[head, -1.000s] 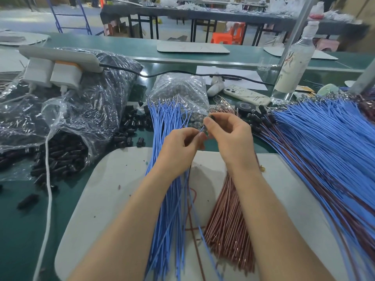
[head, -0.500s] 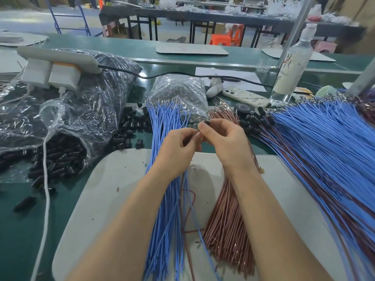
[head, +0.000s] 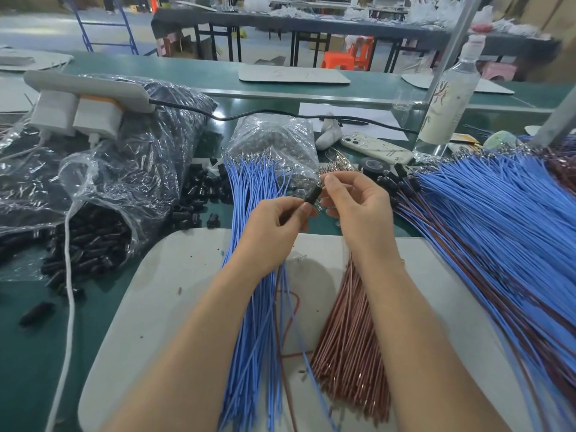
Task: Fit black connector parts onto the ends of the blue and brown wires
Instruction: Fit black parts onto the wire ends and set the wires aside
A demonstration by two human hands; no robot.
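A small black connector (head: 312, 194) is pinched between the fingertips of my left hand (head: 274, 227) and my right hand (head: 357, 207), above the far edge of the white mat (head: 174, 294). One blue and one brown wire (head: 282, 294) hang from my left hand down over the mat. A bundle of blue wires (head: 255, 307) lies under my left forearm. A brown wire bundle (head: 352, 344) lies under my right forearm. Loose black connectors (head: 199, 198) lie left of the blue bundle.
A big clear bag of black connectors (head: 93, 232) spills at the left, with a power strip (head: 84, 88) on top. A smaller clear bag (head: 274, 141), a phone (head: 375, 148), tape roll (head: 374, 165) and bottle (head: 448, 98) stand behind. Finished blue and brown wires (head: 498, 232) fan out at the right.
Both hands have shifted slightly toward me and apart a little. The black connector now shows plainly between the fingertips, where it was mostly hidden before.
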